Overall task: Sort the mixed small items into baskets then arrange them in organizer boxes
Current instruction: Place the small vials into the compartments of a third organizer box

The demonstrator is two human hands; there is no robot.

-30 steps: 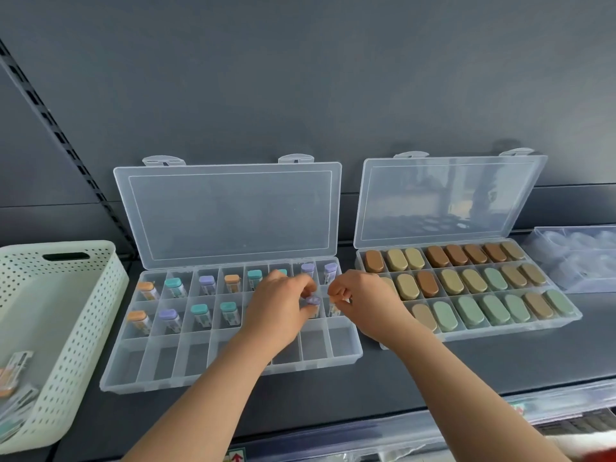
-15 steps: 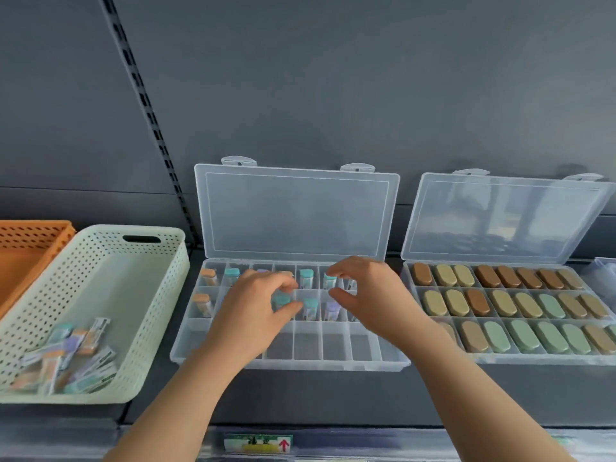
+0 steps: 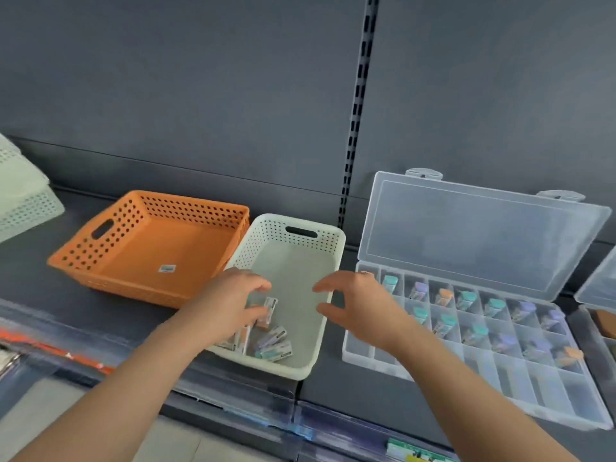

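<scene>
A white perforated basket (image 3: 328, 240) sits mid-shelf with several small packaged items (image 3: 272, 345) in its near left corner. My left hand (image 3: 230, 303) reaches into that corner, fingers curled around one small packet (image 3: 269, 306); the grip is not clear. My right hand (image 3: 355, 305) hovers open over the basket's right rim, holding nothing. To the right lies a clear organizer box (image 3: 546, 411) with its lid up; its back compartments hold small capped items in teal, purple and orange, and the front row is bare.
An orange perforated basket (image 3: 100, 258), bare apart from a sticker, stands left of the white one. A pale green basket (image 3: 23, 198) shows at the far left. A second organizer box (image 3: 600, 315) peeks in at the right edge. The shelf's front lip runs below.
The view swung left. Both hands left the organizer box's compartments and moved to the white basket, the left one down into the packets.
</scene>
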